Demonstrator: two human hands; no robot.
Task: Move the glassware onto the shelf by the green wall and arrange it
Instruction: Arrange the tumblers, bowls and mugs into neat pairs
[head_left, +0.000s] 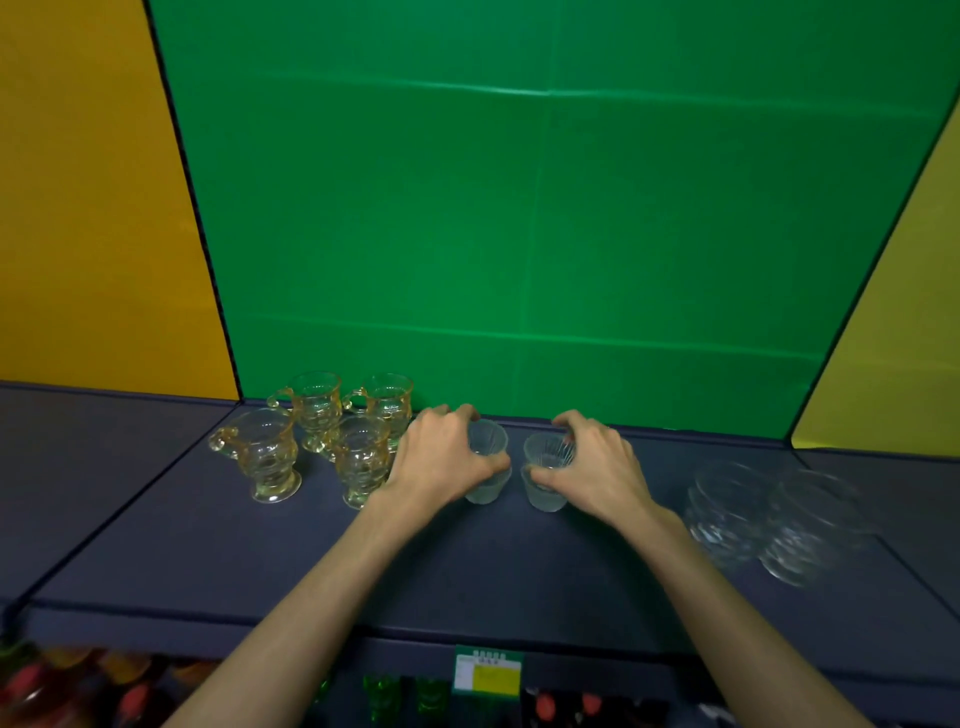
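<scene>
Two small frosted ribbed glass cups stand side by side on the dark blue shelf (519, 561) below the green wall (519, 234). My left hand (441, 457) grips the left cup (487, 467) from its left side, thumb at the front. My right hand (592, 462) grips the right cup (545, 470) from its right side. Several amber-tinted handled glass mugs (317, 441) stand clustered to the left of my left hand, the nearest almost touching my wrist. Two clear glass bowls (769, 519) sit at the right end of the shelf.
Yellow wall panels flank the green wall on both sides. Below the shelf's front edge a lower level holds green glasses (384, 693), a green and yellow label card (487, 670) and red and orange items (62, 686).
</scene>
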